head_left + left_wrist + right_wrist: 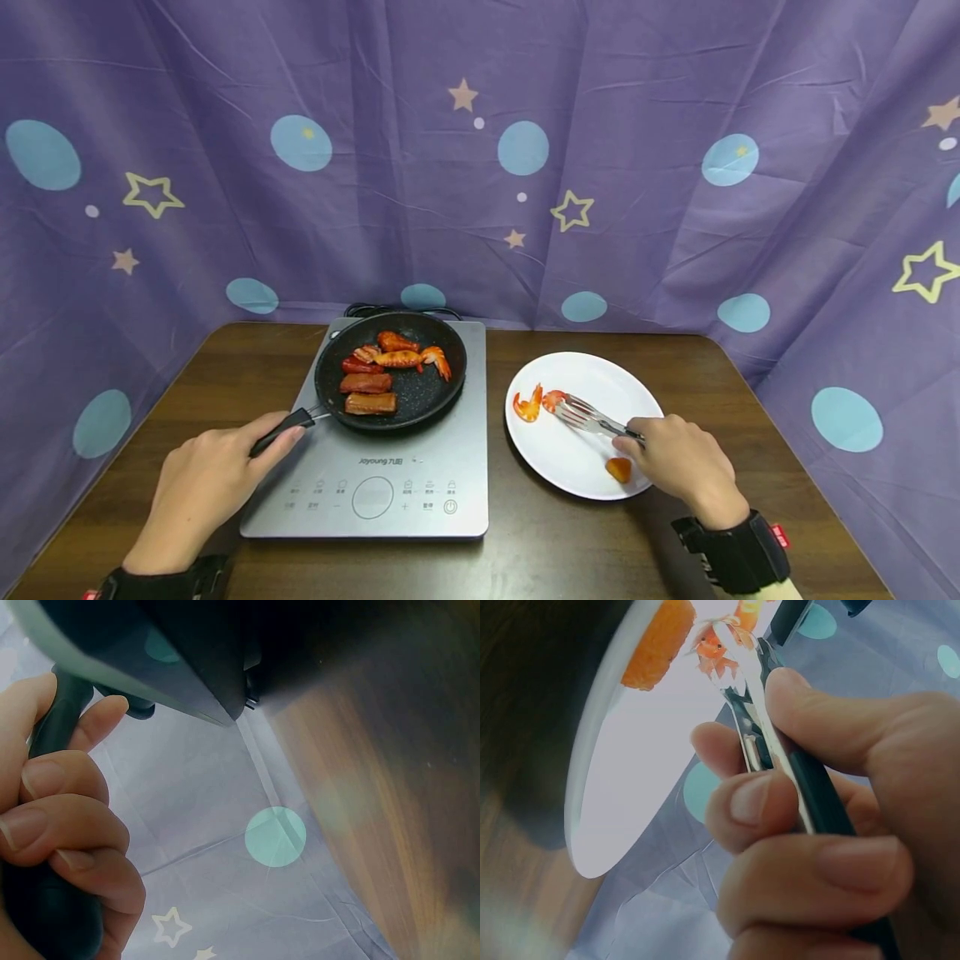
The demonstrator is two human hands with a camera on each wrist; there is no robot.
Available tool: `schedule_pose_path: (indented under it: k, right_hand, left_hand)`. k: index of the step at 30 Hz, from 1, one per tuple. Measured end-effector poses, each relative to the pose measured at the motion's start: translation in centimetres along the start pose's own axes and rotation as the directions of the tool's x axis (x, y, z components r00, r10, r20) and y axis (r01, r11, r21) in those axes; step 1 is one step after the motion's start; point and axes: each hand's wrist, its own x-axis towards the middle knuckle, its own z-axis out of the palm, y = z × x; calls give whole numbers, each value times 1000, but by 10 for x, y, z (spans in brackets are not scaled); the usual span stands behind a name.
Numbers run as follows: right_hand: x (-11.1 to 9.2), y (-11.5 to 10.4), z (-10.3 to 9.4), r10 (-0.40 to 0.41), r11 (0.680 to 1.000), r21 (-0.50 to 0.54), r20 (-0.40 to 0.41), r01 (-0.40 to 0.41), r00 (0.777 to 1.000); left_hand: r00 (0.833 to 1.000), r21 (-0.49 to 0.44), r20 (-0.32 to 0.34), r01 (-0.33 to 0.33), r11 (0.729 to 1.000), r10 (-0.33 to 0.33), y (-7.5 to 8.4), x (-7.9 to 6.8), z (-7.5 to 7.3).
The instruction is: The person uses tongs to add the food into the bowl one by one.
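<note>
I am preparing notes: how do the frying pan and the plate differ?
The frying pan is speckled black; the plate is white.
The frying pan has a handle, gripped by the left hand; the plate has none.
The frying pan holds more food pieces than the plate.
Both are round and hold food.

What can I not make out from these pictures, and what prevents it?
- Head view: small labels on the cooker, too small to read.
- Head view: cooker surface under the pan, hidden by the pan.
- Head view: rear end of the tongs, covered by the right hand.
- Left wrist view: part of the left hand, cut off by the left edge.
- Right wrist view: part of the plate, cut off by the top edge.
</note>
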Motion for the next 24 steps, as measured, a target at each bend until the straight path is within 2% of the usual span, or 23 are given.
schedule_pose_path:
  k: [7, 24]
  right_hand:
    - [1, 0, 1, -4, 1000, 14, -2, 4, 1000]
    - [5, 9, 7, -64, 998, 1, -71, 65, 995]
  left_hand:
    - [1000, -1, -7, -7, 1000, 7, 0, 0, 0]
    - [1000, -1, -7, -8, 1000, 8, 0, 0, 0]
